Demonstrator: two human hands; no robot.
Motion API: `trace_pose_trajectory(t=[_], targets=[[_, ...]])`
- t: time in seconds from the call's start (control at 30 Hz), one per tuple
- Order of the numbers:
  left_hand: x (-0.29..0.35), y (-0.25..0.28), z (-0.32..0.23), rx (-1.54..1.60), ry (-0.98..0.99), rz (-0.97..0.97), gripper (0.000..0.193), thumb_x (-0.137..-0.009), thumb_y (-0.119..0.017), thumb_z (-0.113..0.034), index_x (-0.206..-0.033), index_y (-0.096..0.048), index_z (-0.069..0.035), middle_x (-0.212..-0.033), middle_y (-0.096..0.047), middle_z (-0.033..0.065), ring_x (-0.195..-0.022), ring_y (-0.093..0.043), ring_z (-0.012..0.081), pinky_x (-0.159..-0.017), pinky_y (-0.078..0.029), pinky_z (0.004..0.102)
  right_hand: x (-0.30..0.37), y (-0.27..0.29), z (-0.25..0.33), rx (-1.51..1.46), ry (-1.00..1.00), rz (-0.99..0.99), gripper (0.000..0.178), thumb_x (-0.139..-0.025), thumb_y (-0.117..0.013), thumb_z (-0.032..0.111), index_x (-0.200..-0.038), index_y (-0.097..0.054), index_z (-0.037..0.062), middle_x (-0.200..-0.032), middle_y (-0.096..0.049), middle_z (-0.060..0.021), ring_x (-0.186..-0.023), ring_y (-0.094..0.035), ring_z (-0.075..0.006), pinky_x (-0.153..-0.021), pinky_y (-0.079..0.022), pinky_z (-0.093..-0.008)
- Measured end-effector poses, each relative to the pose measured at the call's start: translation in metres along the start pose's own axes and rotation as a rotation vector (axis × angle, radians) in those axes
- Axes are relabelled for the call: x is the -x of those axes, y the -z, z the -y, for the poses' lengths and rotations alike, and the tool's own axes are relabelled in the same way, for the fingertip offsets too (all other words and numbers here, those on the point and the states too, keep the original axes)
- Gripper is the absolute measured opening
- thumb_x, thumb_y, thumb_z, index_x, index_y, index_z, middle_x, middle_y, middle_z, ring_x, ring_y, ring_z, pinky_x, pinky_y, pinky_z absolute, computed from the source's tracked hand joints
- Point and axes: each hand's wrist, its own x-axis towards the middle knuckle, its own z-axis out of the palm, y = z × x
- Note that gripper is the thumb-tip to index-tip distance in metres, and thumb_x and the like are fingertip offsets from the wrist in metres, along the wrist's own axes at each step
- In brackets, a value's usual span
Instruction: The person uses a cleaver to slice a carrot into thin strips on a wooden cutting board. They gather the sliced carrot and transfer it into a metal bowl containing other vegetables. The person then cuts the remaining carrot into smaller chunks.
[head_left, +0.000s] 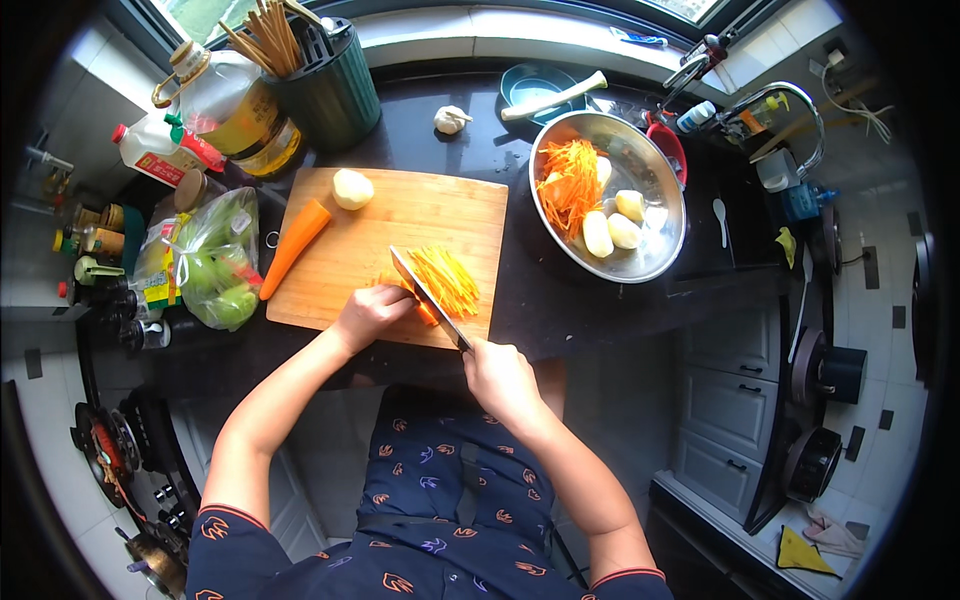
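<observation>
You wear dark navy, short-sleeved fabric clothing (425, 460) scattered with orange and purple outline motifs, its sleeves (235, 555) edged in thin red-orange trim (628, 573).

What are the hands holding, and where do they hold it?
The right hand grips the knife by its handle. The left hand curls over carrot beside the blade; whether it grips any is hidden.

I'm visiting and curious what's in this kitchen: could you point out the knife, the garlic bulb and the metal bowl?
Knife (428, 297): head view, mid-blade.
Garlic bulb (452, 121): head view, middle of the bulb.
Metal bowl (643, 158): head view, bare inner wall, upper right.
</observation>
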Motion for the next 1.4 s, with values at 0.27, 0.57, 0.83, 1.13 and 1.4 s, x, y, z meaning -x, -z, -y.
trace_pose_trajectory(t=[0.27, 0.57, 0.83, 1.13, 1.4], targets=[[0.001, -0.002, 0.002, -0.01, 0.025, 0.067, 0.022, -0.078, -0.067, -0.007, -0.098, -0.075, -0.011, -0.094, -0.074, 0.0041, -0.079, -0.073, 0.0219, -0.068, -0.06, 0.0311, -0.018, -0.026, -0.006, 0.005, -0.041, -0.059, 0.016, -0.096, -0.058, 0.015, -0.096, -0.068, 0.0024, -0.079, -0.069, -0.0294, -0.077, -0.071, -0.0469, -0.073, -0.059, -0.0557], [0.004, 0.001, 0.003, -0.011, 0.004, 0.042, 0.021, -0.08, -0.068, -0.008, -0.099, -0.075, -0.011, -0.095, -0.074, 0.0039, -0.08, -0.073, 0.0211, -0.069, -0.06, 0.0306, -0.005, -0.003, 0.001, 0.012, 0.017, -0.023, 0.017, -0.097, -0.059, 0.017, -0.096, -0.066, 0.0014, -0.078, -0.069, -0.0282, -0.076, -0.07, -0.0469, -0.072, -0.058, -0.0555], [-0.005, 0.004, 0.001, -0.027, -0.027, -0.025, 0.01, -0.078, -0.066, -0.008, -0.085, -0.069, -0.013, -0.084, -0.067, 0.0009, -0.075, -0.07, 0.0185, -0.061, -0.058, 0.0291, 0.005, 0.008, -0.003, -0.001, 0.023, -0.003, 0.015, -0.096, -0.06, 0.015, -0.092, -0.065, 0.0013, -0.077, -0.068, -0.0278, -0.075, -0.069, -0.0471, -0.07, -0.057, -0.0543], [-0.001, 0.002, 0.004, 0.021, -0.018, -0.019, 0.01, -0.079, -0.07, -0.007, -0.089, -0.073, -0.009, -0.091, -0.073, 0.004, -0.078, -0.074, 0.0201, -0.065, -0.061, 0.0294, 0.01, 0.011, -0.004, -0.033, 0.006, -0.002, 0.014, -0.096, -0.061, 0.013, -0.092, -0.065, 0.0004, -0.075, -0.067, -0.0287, -0.075, -0.069, -0.0474, -0.071, -0.057, -0.0541], [0.002, -0.001, 0.006, 0.035, -0.022, -0.033, 0.007, -0.08, -0.067, -0.007, -0.087, -0.069, -0.011, -0.088, -0.069, 0.0019, -0.075, -0.071, 0.0186, -0.061, -0.059, 0.0284, 0.013, 0.012, 0.0, -0.082, -0.006, -0.006, 0.013, -0.096, -0.061, 0.012, -0.091, -0.063, 0.0006, -0.073, -0.066, -0.0285, -0.075, -0.069, -0.0474, -0.069, -0.057, -0.0535]])
